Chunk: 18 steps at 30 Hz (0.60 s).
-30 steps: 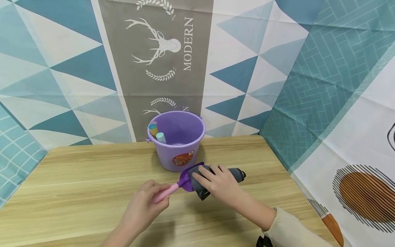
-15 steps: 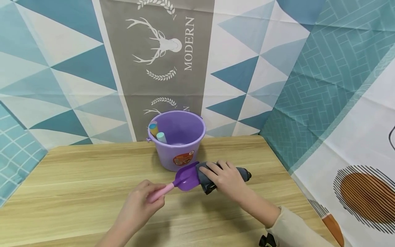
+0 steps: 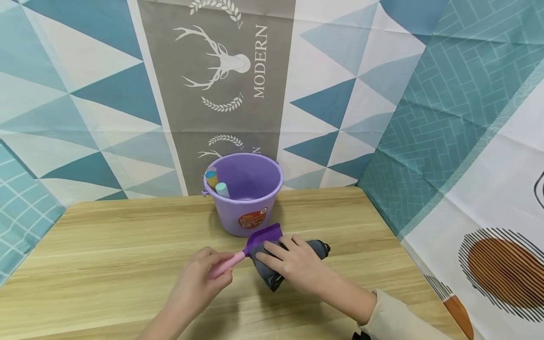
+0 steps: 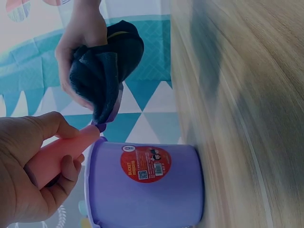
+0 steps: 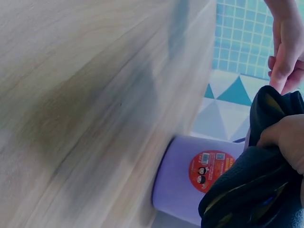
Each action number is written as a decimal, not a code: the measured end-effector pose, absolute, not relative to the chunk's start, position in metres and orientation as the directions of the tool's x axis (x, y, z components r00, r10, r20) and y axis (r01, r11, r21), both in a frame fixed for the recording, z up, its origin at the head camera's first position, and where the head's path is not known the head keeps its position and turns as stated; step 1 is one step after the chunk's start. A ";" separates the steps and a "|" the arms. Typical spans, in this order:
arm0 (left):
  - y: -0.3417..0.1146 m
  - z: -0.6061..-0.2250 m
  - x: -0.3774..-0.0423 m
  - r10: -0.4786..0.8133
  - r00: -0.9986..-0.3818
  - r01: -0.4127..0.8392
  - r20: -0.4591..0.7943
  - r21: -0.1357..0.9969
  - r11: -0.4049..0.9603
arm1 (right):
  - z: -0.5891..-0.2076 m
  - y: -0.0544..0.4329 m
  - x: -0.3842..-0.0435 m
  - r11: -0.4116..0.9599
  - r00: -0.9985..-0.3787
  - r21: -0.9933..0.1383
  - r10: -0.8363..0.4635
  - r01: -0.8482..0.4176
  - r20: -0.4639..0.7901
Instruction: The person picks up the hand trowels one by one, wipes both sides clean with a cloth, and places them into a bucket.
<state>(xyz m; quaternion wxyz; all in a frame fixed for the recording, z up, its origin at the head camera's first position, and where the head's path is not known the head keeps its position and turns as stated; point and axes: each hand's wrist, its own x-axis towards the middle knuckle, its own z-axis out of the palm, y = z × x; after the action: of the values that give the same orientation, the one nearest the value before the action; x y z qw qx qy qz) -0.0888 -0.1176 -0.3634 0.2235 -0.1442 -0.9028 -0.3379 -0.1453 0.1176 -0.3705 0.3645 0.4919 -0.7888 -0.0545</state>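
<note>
In the head view, my left hand (image 3: 197,278) grips the pink handle of a toy shovel (image 3: 267,233), whose purple scoop points right. My right hand (image 3: 297,264) holds a bunched dark grey cloth (image 3: 265,270) against the scoop's near side. Much of the scoop is covered by the cloth and fingers. From the left wrist, the pink handle sits between my left thumb and fingers, and the cloth (image 4: 102,66) hangs in folds over the scoop. In the right wrist view, my right thumb presses into the cloth (image 5: 256,185). Both hands are raised above the table.
Just behind the shovel stands a purple bucket (image 3: 246,203) with a red label. Inside, at its left, are capped tubes (image 3: 222,190), one with a pale green top. The wooden table (image 3: 106,255) ends at patterned cloth walls (image 3: 327,104).
My right hand and the cloth first slid right, baring the scoop, then came back left and lower, over the scoop near the handle. My left hand shifted only slightly.
</note>
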 end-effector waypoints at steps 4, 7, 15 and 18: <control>-0.118 -0.363 -0.087 0.119 -0.858 0.412 0.500 0.530 0.741 | -0.371 0.122 -0.145 0.515 -0.290 0.462 -0.832 -0.722 0.473; -0.119 -0.363 -0.086 0.120 -0.862 0.404 0.492 0.527 0.748 | -0.373 0.128 -0.148 0.522 -0.314 0.468 -0.834 -0.713 0.453; -0.129 -0.369 -0.086 0.119 -0.819 0.448 0.562 0.494 0.745 | -0.379 0.147 -0.163 0.593 -0.398 0.351 -0.776 -0.725 0.489; -0.133 -0.373 -0.086 0.106 -0.810 0.456 0.577 0.504 0.734 | -0.376 0.155 -0.166 0.641 -0.476 0.264 -0.734 -0.720 0.485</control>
<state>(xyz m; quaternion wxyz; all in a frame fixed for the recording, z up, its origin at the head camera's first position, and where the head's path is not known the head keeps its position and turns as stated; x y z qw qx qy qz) -0.0860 -0.1332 -0.3727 0.2654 -0.1574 -0.8924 -0.3293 -0.1656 0.1548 -0.3759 0.2880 0.4233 -0.8589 -0.0116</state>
